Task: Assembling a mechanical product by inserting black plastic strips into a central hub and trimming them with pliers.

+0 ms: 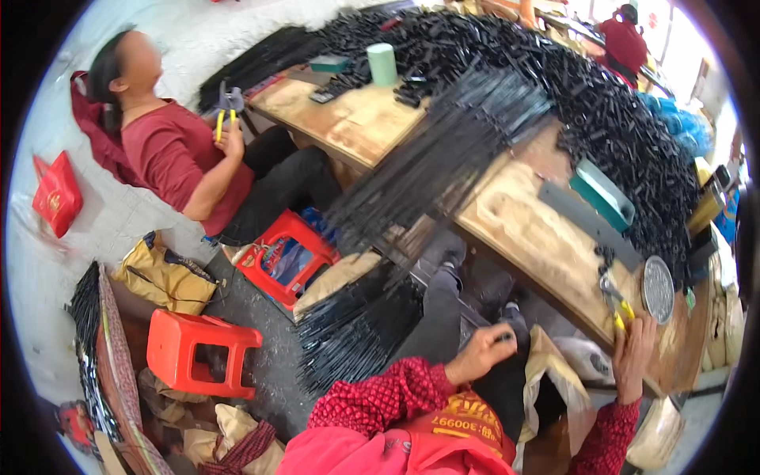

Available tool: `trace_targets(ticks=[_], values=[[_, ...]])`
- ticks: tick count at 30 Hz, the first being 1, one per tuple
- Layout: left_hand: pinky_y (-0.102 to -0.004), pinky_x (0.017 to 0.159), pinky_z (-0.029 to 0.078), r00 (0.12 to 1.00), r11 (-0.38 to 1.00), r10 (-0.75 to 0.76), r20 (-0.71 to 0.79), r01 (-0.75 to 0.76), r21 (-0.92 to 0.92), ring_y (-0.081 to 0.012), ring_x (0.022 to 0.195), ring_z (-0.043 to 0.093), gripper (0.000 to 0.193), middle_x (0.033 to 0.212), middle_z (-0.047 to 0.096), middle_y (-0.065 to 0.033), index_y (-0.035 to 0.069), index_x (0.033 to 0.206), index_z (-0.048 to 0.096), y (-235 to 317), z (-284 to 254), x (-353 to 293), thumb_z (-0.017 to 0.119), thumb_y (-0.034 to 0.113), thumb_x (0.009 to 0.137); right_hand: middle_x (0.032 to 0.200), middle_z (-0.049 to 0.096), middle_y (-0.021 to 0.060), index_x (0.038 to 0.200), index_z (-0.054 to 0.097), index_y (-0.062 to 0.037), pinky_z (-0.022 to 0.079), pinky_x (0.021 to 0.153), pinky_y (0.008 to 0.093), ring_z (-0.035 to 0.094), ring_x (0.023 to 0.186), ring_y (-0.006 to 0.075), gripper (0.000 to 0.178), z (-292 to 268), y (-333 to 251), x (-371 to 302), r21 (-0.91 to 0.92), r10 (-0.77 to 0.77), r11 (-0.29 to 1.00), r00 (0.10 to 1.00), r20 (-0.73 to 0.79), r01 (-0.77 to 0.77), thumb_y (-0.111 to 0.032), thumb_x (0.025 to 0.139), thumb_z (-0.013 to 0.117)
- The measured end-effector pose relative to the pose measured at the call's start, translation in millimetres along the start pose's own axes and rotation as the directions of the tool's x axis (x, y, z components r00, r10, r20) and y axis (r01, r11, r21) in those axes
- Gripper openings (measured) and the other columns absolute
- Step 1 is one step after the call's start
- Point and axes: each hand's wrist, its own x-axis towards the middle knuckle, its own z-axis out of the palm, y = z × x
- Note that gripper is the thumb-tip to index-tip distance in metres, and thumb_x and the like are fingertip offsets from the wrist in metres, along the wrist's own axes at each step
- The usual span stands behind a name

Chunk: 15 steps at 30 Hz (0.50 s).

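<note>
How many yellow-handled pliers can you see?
2. One pair of pliers is in the co-worker's hand; the other pair is at your right hand, by the wooden table. More may be hidden.

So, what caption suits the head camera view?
Near heaped black pieces, the right hand is at yellow-handled pliers on a wooden table; the left hand is off the table.

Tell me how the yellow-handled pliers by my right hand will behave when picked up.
The pliers should feel rigid and perhaps heavy for their size, given the metal head. Their splayed handles probably make sliding likelier than rolling.
</note>
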Motion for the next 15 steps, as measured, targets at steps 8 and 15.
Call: trace_targets(ticks=[8,15], values=[[-0.0207,0.056,0.034,0.970,0.969,0.188,-0.155,-0.209,-0.128,-0.0073,0.065,0.046,0.039,0.073,0.054,-0.0046,-0.003,0.083,0.057,15.0,-17.4,18.2,0.055,0.035,0.092,0.084,0.058,0.0010,0.103,0.057,-0.0034,0.044,0.061,0.0251,0.053,0.073,0.0082,0.017,0.8,-64.9,-38.2,0.841,0.404,0.455,0.910,0.099,-0.293,-0.014,0.091,0.052],[-0.0220,0.053,0.034,0.994,0.990,0.094,0.052,-0.087,-0.113,-0.0114,0.059,0.047,0.069,0.070,0.055,-0.0077,-0.006,0.080,0.056,12.3,-28.3,24.6,0.055,0.063,0.084,0.099,0.065,0.0120,0.097,0.060,0.0016,0.047,0.083,0.0312,0.060,0.093,0.0170,0.032,28.1,-134.5,-87.2,0.642,-0.239,-0.462,0.782,0.575,-0.613,-0.030,0.092,0.061]])
